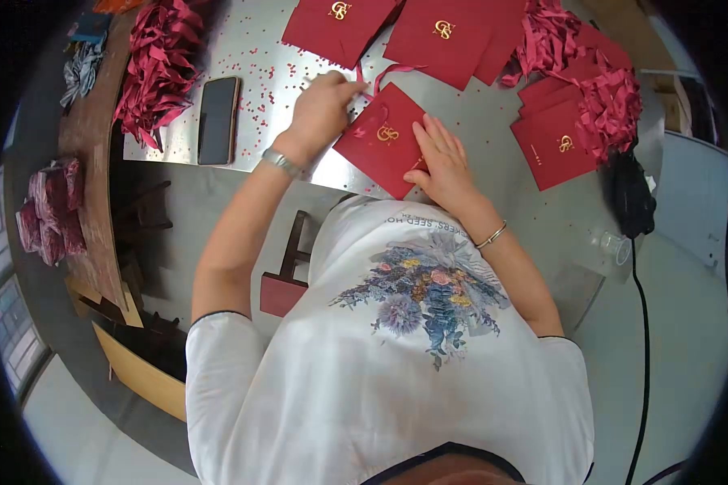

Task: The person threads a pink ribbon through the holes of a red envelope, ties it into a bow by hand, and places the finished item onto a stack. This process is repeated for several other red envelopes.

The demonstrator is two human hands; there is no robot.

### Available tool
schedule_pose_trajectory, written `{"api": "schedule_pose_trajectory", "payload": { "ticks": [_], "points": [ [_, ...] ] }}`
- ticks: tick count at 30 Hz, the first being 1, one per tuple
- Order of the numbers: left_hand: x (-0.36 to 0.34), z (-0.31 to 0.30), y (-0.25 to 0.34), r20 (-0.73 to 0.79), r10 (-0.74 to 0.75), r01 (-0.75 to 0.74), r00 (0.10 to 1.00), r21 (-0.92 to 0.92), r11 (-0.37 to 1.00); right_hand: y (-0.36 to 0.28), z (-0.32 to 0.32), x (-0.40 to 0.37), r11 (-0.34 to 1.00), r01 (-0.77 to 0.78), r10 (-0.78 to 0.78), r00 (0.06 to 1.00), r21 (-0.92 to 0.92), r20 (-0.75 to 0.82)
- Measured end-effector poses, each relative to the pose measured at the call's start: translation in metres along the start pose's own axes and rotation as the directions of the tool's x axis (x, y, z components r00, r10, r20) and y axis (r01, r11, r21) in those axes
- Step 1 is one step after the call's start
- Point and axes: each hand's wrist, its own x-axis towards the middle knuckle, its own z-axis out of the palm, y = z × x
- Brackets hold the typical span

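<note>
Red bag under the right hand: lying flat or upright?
The red bag lies flat: its gold print faces up, and the right hand rests on its edge.

My left grip (325, 111) curls at a red ribbon (398, 68); whether it pinches, I cannot tell. My right grip (445, 166) lies spread, touching the right edge of a flat red piece, gold-marked (384, 137), on the worktop (481, 133). Phone (218, 121) to the left, near a ribbon heap (160, 69). Similar pieces (445, 36) lie beyond.

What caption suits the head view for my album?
Left hand at a ribbon, right hand resting on a red bag.
</note>
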Motion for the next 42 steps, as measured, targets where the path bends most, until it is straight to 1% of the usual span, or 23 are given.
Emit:
{"api": "schedule_pose_trajectory", "payload": {
  "ticks": [1, 2, 8, 12, 19, 21, 22, 23, 24, 25, 26, 28, 30, 31, 33, 34, 35, 36, 37, 38, 39, 40, 42],
  "points": [
    [0.005, 0.006, -0.001, 0.073, 0.02, -0.024, 0.997, 0.056, 0.998, 0.001, 0.001, 0.0, 1.0, 0.004, -0.004, 1.0, -0.001, -0.006],
    [0.009, 0.009, -0.003, 0.072, 0.018, -0.022, 0.997, 0.055, 0.998, 0.001, 0.001, -0.001, 1.0, 0.005, -0.005, 1.0, -0.002, -0.004],
    [0.008, 0.022, -0.024, -0.073, 0.121, -0.108, 0.99, 0.167, 0.98, -0.003, -0.002, 0.0, 1.0, -0.029, 0.029, 1.0, -0.001, 0.009],
    [0.012, 0.025, -0.027, -0.068, 0.115, -0.098, 0.991, 0.215, 0.972, -0.001, -0.001, -0.001, 0.999, -0.032, 0.032, 0.999, -0.004, 0.011],
    [0.008, 0.023, -0.029, -0.076, 0.096, -0.08, 0.992, 0.193, 0.978, 0.0, -0.001, -0.001, 1.0, -0.008, 0.008, 1.0, -0.015, -0.008],
    [0.003, 0.018, -0.033, -0.389, 0.097, -0.115, 0.916, -0.025, 0.993, 0.001, -0.001, -0.002, 1.0, 0.002, -0.003, 1.0, -0.007, -0.018],
    [-0.005, 0.006, -0.028, -0.442, -0.031, 0.022, 0.896, -0.026, 0.999, 0.001, 0.0, -0.002, 1.0, 0.002, -0.002, 1.0, 0.002, -0.027],
    [-0.019, 0.002, -0.022, -0.428, -0.243, 0.199, 0.871, -0.145, 0.969, 0.002, 0.002, -0.002, 1.0, 0.003, -0.003, 0.999, 0.003, -0.038],
    [-0.034, -0.003, -0.014, -0.388, -0.441, 0.364, 0.809, -0.259, 0.895, 0.002, 0.003, -0.002, 1.0, -0.001, 0.002, 0.999, 0.017, -0.04],
    [-0.048, -0.01, 0.001, -0.168, -0.536, 0.463, 0.827, -0.335, 0.82, 0.002, 0.003, -0.002, 1.0, -0.006, 0.007, 0.999, 0.029, -0.042],
    [-0.059, -0.015, 0.018, 0.064, -0.591, 0.568, 0.804, -0.379, 0.731, 0.0, 0.002, -0.001, 1.0, -0.007, 0.009, 0.998, 0.028, -0.055],
    [-0.078, 0.002, 0.032, 0.06, -0.462, 0.454, 0.885, -0.333, 0.827, -0.006, 0.002, 0.001, 0.995, -0.099, 0.099, 0.99, 0.014, -0.095],
    [-0.079, 0.014, 0.041, -0.09, -0.422, 0.396, 0.902, -0.212, 0.893, -0.004, 0.009, 0.003, 0.993, -0.115, 0.116, 0.989, 0.014, -0.092],
    [-0.076, 0.018, 0.04, -0.1, -0.431, 0.4, 0.897, -0.232, 0.887, -0.006, 0.004, 0.005, 0.993, -0.121, 0.122, 0.99, 0.011, -0.076],
    [-0.071, 0.021, 0.043, -0.063, -0.518, 0.442, 0.853, -0.441, 0.781, -0.013, -0.006, 0.004, 0.985, -0.16, 0.166, 0.982, 0.072, -0.089],
    [-0.069, 0.016, 0.05, -0.136, -0.462, 0.35, 0.877, -0.477, 0.806, -0.013, -0.01, 0.005, 0.978, -0.169, 0.183, 0.977, 0.122, -0.11],
    [-0.068, 0.014, 0.051, -0.085, -0.486, 0.36, 0.87, -0.564, 0.743, -0.005, -0.005, 0.002, 0.96, -0.123, 0.195, 0.939, 0.25, -0.284],
    [-0.066, 0.012, 0.05, -0.031, -0.505, 0.371, 0.863, -0.639, 0.674, 0.001, -0.012, -0.001, 0.96, -0.142, 0.215, 0.926, 0.242, -0.311],
    [-0.061, 0.012, 0.05, -0.058, -0.44, 0.268, 0.896, -0.721, 0.639, 0.007, -0.018, -0.003, 0.848, -0.217, 0.346, 0.917, 0.484, -0.196],
    [-0.06, 0.01, 0.052, -0.03, -0.399, 0.252, 0.916, -0.732, 0.633, 0.011, -0.022, -0.004, 0.67, -0.282, 0.433, 0.9, 0.687, -0.052],
    [-0.054, -0.001, 0.064, -0.002, -0.361, 0.241, 0.933, -0.742, 0.625, 0.02, -0.027, -0.01, 0.675, -0.246, 0.364, 0.931, 0.695, -0.024],
    [-0.048, -0.006, 0.075, 0.018, -0.311, 0.178, 0.95, -0.851, 0.494, 0.024, -0.036, -0.018, 0.672, -0.245, 0.378, 0.925, 0.698, -0.039],
    [-0.037, -0.009, 0.085, 0.038, -0.255, 0.149, 0.966, -0.89, 0.432, 0.032, -0.053, -0.041, 0.611, -0.149, 0.445, 0.877, 0.778, -0.181]
  ]
}}
